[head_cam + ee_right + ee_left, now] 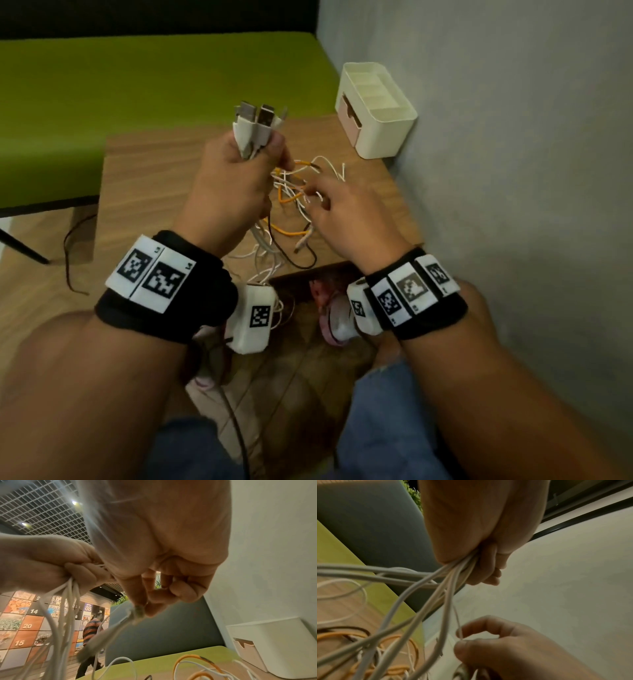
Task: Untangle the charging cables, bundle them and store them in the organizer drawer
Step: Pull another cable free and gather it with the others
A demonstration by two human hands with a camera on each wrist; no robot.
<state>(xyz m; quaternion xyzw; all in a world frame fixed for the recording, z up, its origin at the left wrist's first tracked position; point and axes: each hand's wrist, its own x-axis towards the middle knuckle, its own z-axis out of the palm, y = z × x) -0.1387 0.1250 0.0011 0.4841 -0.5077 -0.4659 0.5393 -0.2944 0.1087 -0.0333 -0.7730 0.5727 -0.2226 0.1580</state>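
Note:
My left hand (239,168) is raised above the wooden table (147,192) and grips a bunch of white charging cables (253,126) just below their USB plugs, which stick up out of the fist. Their cords (423,588) hang down into a tangle of white, orange and black cables (291,219) on the table. My right hand (329,202) is just right of the left one and pinches a thin white cable end (135,614) between thumb and forefinger. The cream organizer (376,109) with a pink drawer (349,113) stands at the table's far right corner.
A grey wall (513,171) runs along the table's right edge, close behind the organizer. A green bench seat (137,85) lies beyond the table. A thin dark cable (68,260) trails on the floor at the left. A person in a striped top (91,631) stands far off.

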